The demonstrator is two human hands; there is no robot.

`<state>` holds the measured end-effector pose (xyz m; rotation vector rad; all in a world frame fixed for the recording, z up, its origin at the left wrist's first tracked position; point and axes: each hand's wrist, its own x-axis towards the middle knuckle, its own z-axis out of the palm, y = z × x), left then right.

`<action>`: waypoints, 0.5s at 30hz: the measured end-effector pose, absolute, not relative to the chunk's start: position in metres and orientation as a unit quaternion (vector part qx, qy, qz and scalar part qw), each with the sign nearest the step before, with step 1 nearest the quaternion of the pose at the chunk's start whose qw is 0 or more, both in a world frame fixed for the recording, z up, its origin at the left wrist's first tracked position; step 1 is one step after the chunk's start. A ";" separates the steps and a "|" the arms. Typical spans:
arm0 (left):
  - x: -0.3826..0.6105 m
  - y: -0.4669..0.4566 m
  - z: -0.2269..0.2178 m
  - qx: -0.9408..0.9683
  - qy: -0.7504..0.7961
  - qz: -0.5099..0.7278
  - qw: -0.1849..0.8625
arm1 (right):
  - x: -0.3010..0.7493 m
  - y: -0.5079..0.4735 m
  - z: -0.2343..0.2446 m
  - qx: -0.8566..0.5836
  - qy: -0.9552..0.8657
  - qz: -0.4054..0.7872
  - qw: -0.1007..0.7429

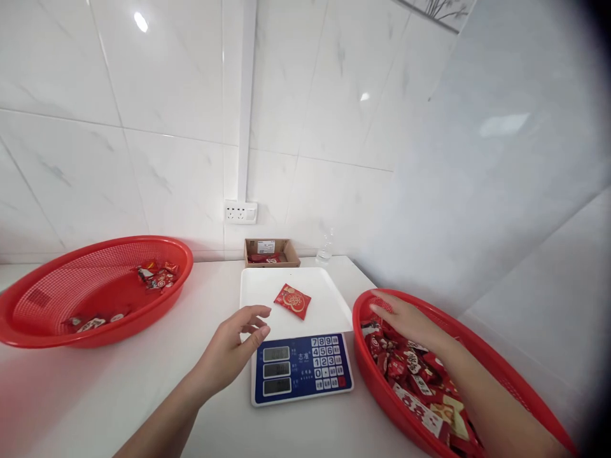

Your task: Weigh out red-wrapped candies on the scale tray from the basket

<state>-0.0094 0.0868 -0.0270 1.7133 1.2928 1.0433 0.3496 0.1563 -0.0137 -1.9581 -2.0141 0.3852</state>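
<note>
My left hand hovers at the left edge of the white weighing tray, fingers curved and apart, with nothing in them. On that tray lies a single red packet with a gold design, just beyond my fingertips. The tray belongs to a digital scale with a blue keypad panel; its display digits are too faint to read. Over the right red basket my right hand reaches in from the right, fingers stretched out and apart, nothing visible in them. Beneath it are many wrapped red packets.
At the left stands another red mesh basket with several red packets inside. A small cardboard box holding red packets sits behind the scale, beside a clear plastic bottle. A socket is on the tiled wall.
</note>
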 end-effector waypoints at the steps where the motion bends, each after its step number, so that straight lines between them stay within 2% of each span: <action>1: -0.004 0.087 -0.027 0.669 0.500 0.400 0.377 | 0.369 0.153 -0.020 -0.695 -0.692 0.145 0.127; 7: 0.030 0.093 -0.023 0.700 0.454 0.370 0.408 | 0.399 0.119 -0.062 -0.671 -0.695 0.257 -0.017; 12: 0.040 0.097 -0.021 0.713 0.412 0.375 0.427 | 0.402 0.089 -0.067 -0.654 -0.721 0.228 0.008; 15: 0.038 0.098 -0.022 0.705 0.412 0.371 0.442 | 0.417 0.081 -0.058 -0.671 -0.696 0.258 -0.002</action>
